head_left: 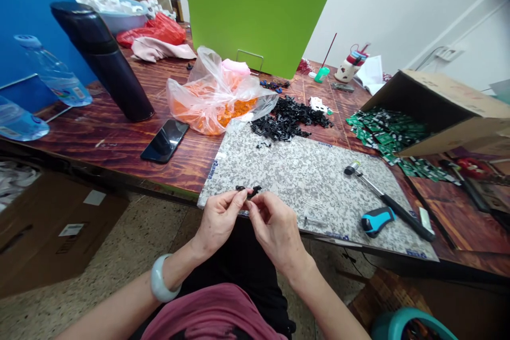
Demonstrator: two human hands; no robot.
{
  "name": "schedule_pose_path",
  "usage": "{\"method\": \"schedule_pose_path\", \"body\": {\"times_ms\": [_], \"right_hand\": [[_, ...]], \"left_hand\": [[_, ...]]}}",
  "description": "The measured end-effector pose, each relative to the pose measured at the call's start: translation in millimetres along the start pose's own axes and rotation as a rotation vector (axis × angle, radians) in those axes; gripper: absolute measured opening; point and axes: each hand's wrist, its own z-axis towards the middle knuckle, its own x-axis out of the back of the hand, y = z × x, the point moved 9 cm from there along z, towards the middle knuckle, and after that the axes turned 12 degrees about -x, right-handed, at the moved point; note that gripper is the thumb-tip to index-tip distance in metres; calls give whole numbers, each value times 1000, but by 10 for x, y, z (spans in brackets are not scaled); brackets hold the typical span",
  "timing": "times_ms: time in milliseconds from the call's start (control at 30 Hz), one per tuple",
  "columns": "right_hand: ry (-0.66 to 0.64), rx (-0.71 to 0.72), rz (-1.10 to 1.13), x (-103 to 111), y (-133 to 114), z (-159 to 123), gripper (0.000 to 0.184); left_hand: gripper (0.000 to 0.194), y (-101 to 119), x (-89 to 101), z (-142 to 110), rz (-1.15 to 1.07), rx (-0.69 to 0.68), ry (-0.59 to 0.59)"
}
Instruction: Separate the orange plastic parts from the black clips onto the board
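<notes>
Close together at the near edge of the speckled stone slab [279, 180], both hands pinch small black plastic parts [257, 189]. My left hand [221, 218], with a pale bangle on its wrist, has thumb and forefinger closed on a black piece. Beside it, my right hand [277, 226] is closed at the fingertips on black plastic too. Whether this is one piece or two joined ones, I cannot tell, as the fingers cover the middle. Beyond the hands, a heap of similar black parts [285, 119] spreads over the slab's far edge.
Right on the slab lie a small hammer [382, 196] and a blue-black screwdriver handle [376, 220]. Green circuit boards [390, 130] spill from a cardboard box [446, 101]. A clear bag of orange parts [215, 103], a phone [164, 141] and a dark flask [103, 61] stand left.
</notes>
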Motion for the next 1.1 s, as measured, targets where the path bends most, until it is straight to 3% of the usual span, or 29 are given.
{"method": "schedule_pose_path", "body": {"times_ms": [233, 633, 800, 933, 1100], "right_hand": [[-65, -88, 15, 56, 79, 93, 6], [-175, -82, -133, 22, 160, 120, 12], [-338, 16, -328, -13, 38, 128, 8], [-452, 193, -511, -43, -138, 108, 5], [-385, 366, -497, -35, -167, 67, 11]], "left_hand": [[24, 26, -57, 3, 32, -26, -76], [30, 138, -110, -81, 258, -155, -265], [33, 143, -147, -120, 284, -122, -389], [33, 141, -184, -151, 218, -39, -491], [33, 142, -152, -131, 153, 29, -522]]}}
